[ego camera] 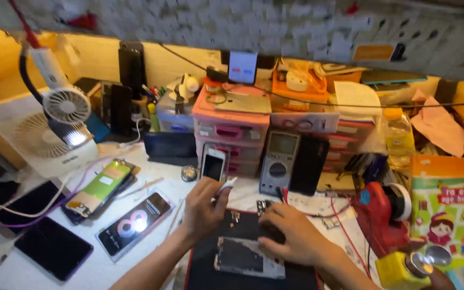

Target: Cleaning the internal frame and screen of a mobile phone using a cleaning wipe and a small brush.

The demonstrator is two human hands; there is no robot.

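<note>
Left hand (204, 207) pinches a small white-tipped tool (226, 185) between thumb and fingers, tip angled up and to the right, away from the wrist. Right hand (291, 233) lies flat, fingers pressed on the opened phone (245, 258), no closed grasp. Phone rests on the dark mat (205, 274) just below both hands, long axis running left-right, slightly tilted.

Two bare forearms come in from the bottom edge, no sleeves in view on either one. Left hand (202, 207) and right hand (291, 236) both ungloved; no rings, watch or wristband visible on either wrist. Fingers look slim with short nails, though fine detail is too soft to tell more.
</note>
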